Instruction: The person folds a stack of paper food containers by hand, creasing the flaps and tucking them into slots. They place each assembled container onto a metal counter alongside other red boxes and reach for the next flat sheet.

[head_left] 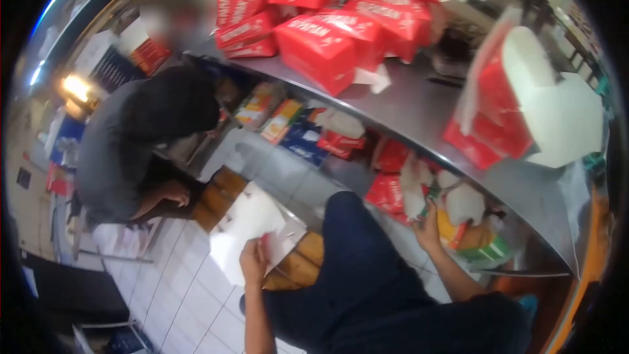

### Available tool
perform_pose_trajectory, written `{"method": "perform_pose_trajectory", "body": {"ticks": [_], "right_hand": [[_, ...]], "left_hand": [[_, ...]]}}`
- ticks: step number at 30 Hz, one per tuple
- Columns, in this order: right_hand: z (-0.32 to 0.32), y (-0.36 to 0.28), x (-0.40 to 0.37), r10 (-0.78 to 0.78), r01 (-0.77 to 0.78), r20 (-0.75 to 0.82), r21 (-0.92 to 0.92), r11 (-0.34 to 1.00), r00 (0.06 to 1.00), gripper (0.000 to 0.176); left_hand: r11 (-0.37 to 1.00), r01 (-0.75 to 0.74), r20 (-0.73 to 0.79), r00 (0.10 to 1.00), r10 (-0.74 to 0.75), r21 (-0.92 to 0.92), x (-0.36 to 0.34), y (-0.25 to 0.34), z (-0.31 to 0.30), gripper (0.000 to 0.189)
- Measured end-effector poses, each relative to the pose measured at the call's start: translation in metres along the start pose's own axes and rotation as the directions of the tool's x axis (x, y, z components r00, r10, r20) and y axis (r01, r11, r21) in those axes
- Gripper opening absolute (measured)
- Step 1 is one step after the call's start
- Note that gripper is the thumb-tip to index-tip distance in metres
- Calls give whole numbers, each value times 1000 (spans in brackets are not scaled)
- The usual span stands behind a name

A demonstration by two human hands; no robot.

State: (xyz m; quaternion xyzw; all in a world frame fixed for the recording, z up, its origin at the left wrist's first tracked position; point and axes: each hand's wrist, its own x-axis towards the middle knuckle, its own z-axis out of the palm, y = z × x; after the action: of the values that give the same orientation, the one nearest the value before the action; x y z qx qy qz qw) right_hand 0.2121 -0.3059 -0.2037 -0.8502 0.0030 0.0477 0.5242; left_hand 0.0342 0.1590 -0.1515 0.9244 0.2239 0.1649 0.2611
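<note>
My left hand [253, 262] is closed at the lower edge of a white cardboard sheet [239, 239], with a small red patch at the fingertips. The sheet lies on a brown slatted wooden stool or bench [298, 262] beside my knee. Over at the lower shelf, my right hand [427, 228] is closed round a small green and red thing, too blurred to name. Close to it are red and white folded boxes [386, 193] and a yellow and green pack [481, 242].
Red food boxes [321, 46] are piled on the metal shelf [419, 98], with an open red and white box [491, 121] at its right. A person in dark clothes [118, 151] bends over at the left. White floor tiles [190, 295] show below.
</note>
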Motion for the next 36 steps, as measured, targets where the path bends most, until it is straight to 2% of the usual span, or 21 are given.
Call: {"method": "perform_pose_trajectory", "body": {"ticks": [1, 3, 5, 6, 7, 8, 10, 15, 17, 19, 22, 25, 26, 27, 28, 29, 31, 33, 34, 35, 36], "right_hand": [[17, -18, -9, -50, 40, 68, 144, 989, 996, 84], [47, -83, -21, -422, 415, 193, 80, 906, 886, 74], [68, -159, -37, -558, 577, 369, 69, 814, 743, 73], [85, -181, -44, -639, 610, 353, 205, 765, 683, 72], [99, -200, -49, -715, 632, 322, 333, 700, 621, 70], [110, -215, -50, -718, 631, 325, 342, 696, 615, 70], [127, -237, -49, -825, 681, 369, 469, 563, 429, 63], [135, -276, -42, -810, 443, 271, 725, 527, 520, 38], [123, -291, -29, -869, 580, 482, 678, 452, 114, 23], [116, -296, -36, -878, 559, 458, 695, 453, 141, 16], [106, -295, -40, -882, 583, 315, 664, 468, 349, 11], [91, -298, -43, -858, 495, 364, 705, 508, 363, 15], [86, -300, -43, -856, 501, 362, 699, 511, 368, 15], [80, -304, -42, -879, 371, 370, 804, 465, 300, 16], [76, -307, -42, -902, 224, 365, 882, 415, 231, 18], [75, -310, -46, -901, 232, 366, 879, 417, 233, 18], [79, -319, -56, -954, 399, 259, 867, 299, 152, 21], [75, -335, -65, -929, 479, 310, 796, 370, 203, 21], [75, -341, -67, -896, 640, 366, 632, 437, 250, 21], [75, -345, -69, -859, 763, 408, 434, 480, 309, 22], [70, -347, -68, -830, 774, 480, 396, 494, 284, 24]], "left_hand": [[999, -43, -180, 983, 46, 22, 1, 3, -6, 15], [990, -72, -380, 925, 21, -120, 0, 41, -32, 14], [989, -80, -326, 945, 34, -126, -12, 84, -66, 14], [983, -96, -264, 963, 51, -159, -22, 108, -82, 14], [972, 51, -114, 990, -79, -229, -35, 133, -98, 18], [961, -14, -110, 994, -17, -275, -46, 146, -103, 16], [930, -110, -96, 992, 81, -350, -71, 162, -110, 17], [841, 10, 89, 995, 46, -542, -118, 161, -109, 20], [771, 2, 42, 999, 32, -636, -131, 158, -96, 17], [362, 143, 58, 970, -237, -921, -135, 168, -87, 13], [510, 58, 13, 996, -90, -858, -119, 180, -93, 16], [423, 236, 173, 968, -182, -875, -121, 159, -88, 23], [261, 304, 277, 951, -138, -916, -128, 135, -75, 32], [258, 303, 279, 952, -127, -917, -124, 135, -75, 32], [-47, 425, 427, 896, -121, -904, -121, 137, -74, 33], [-341, 508, 561, 825, -70, -791, -117, 139, -73, 35], [-348, 511, 556, 830, -38, -786, -106, 163, -73, 41], [-231, 417, 471, 837, -279, -879, -104, 184, -76, 48], [-206, 270, 320, 909, -266, -940, -108, 168, -66, 59], [-205, 268, 318, 908, -271, -941, -113, 160, -71, 59], [11, 180, 167, 933, -318, -984, -115, 155, -80, 64]]}}
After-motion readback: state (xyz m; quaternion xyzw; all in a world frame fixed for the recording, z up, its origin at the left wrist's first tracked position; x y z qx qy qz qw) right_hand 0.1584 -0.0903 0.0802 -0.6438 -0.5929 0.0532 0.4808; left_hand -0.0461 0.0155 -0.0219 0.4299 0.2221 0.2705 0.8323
